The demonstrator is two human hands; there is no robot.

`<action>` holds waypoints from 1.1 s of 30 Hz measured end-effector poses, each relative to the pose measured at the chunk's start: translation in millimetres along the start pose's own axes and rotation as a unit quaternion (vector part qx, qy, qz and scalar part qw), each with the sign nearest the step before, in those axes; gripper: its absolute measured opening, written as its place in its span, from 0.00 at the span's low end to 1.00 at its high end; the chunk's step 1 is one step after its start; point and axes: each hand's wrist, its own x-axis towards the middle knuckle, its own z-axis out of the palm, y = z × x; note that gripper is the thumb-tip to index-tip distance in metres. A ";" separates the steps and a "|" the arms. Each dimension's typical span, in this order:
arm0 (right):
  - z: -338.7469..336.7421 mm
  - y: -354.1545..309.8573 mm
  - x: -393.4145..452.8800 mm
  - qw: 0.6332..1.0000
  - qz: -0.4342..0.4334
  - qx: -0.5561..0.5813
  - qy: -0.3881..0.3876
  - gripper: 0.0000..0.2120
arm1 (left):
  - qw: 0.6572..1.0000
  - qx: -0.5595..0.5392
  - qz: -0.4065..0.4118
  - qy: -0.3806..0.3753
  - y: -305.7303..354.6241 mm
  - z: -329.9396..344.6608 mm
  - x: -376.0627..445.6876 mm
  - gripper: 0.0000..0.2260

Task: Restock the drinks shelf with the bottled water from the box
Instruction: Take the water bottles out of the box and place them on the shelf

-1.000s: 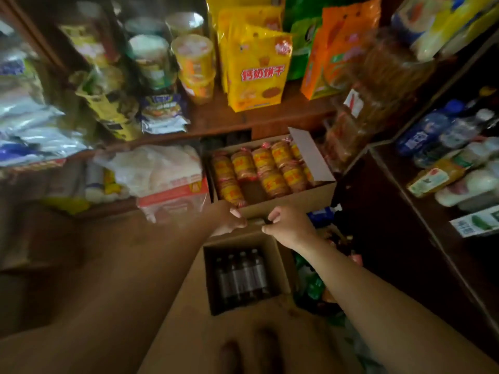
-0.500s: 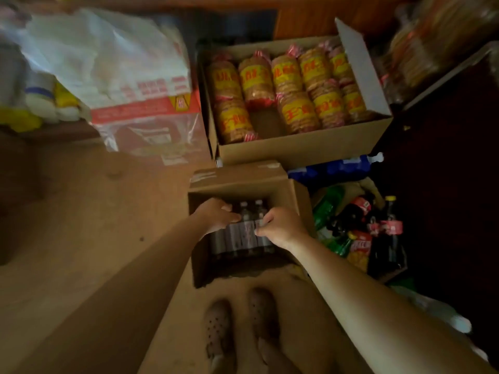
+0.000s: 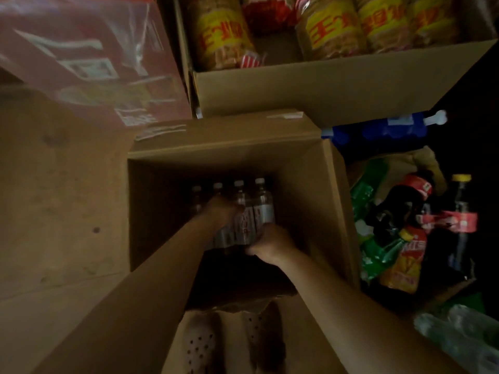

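Both hands reach down into the open box point(image 3: 310, 184) for the bottled water point(image 3: 244, 211).

The left hand point(image 3: 222, 211) lies over the bottles, its fingers curled onto them; the right hand point(image 3: 270, 245) grips the pack's near end, fingers wrapped under it. The bottles lie side by side, caps pointing away from the fingers. Shrink-wrapped, it looks heavy and slippery; gripping under both ends seems safest.

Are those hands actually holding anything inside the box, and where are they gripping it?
Yes: the left hand and right hand grip the row of water bottles in the cardboard box, around their labelled bodies, not the caps.
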 end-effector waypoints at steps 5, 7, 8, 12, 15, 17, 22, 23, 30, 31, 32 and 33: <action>24.1 7.3 54.4 1.000 0.011 0.001 0.013 0.25 | 0.996 -0.092 -0.006 -0.006 -9.1 15.5 53.4 0.10; 29.5 9.8 73.7 1.000 0.019 0.006 0.023 0.25 | 0.996 -0.087 0.001 0.007 -13.4 21.5 77.5 0.18; 30.6 11.7 82.0 0.999 0.025 0.007 0.023 0.25 | 0.997 -0.071 0.010 0.021 -14.7 23.7 88.0 0.20; 37.1 21.9 111.7 0.998 0.048 0.044 0.027 0.25 | 0.998 -0.069 -0.002 0.005 -13.3 34.8 116.8 0.12; 43.9 26.7 128.2 0.996 0.058 0.062 0.021 0.26 | 0.999 -0.041 -0.002 -0.001 -15.4 42.8 134.0 0.23; 45.0 28.0 134.6 0.996 0.061 0.060 0.014 0.27 | 1.000 0.015 -0.004 0.006 -15.6 46.1 141.3 0.31; 46.0 26.7 146.5 0.996 0.065 0.065 0.007 0.31 | 0.996 0.080 -0.016 0.018 -14.5 48.6 154.2 0.24; 46.4 25.9 147.5 0.996 0.063 0.066 0.006 0.33 | 0.998 0.055 -0.017 0.017 -13.8 47.3 153.1 0.22; 40.4 26.8 140.7 0.990 0.067 0.116 0.029 0.33 | 0.998 -0.041 -0.015 -0.042 -11.7 35.2 137.0 0.23; 39.1 26.2 136.0 0.990 0.068 0.121 0.032 0.34 | 0.999 -0.034 0.006 -0.042 -12.5 35.6 131.8 0.23; 38.1 26.9 133.0 0.989 0.069 0.123 0.034 0.35 | 0.998 -0.035 0.030 -0.044 -13.8 36.1 126.1 0.23; 37.1 26.4 128.3 0.989 0.071 0.124 0.038 0.36 | 0.997 -0.042 0.056 -0.040 -15.5 37.2 122.1 0.22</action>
